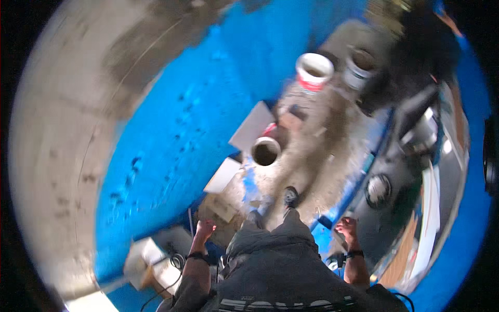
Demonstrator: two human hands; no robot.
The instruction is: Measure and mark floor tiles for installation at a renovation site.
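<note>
"So, holding anything?"
"Can't tell, my left hand (pixel 206 229) and right hand (pixel 346 228) look half-curled (blurry, sorry). Tan slab (pixel 220 208) lies near my left; nearest bucket (pixel 267 139) sits farther ahead."

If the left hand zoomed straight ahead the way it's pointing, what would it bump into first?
Probably the nearer white panel beside the blue wall. The left hand seems to be above the floor, but depth is unclear in this blurry view, so it might miss.
</note>
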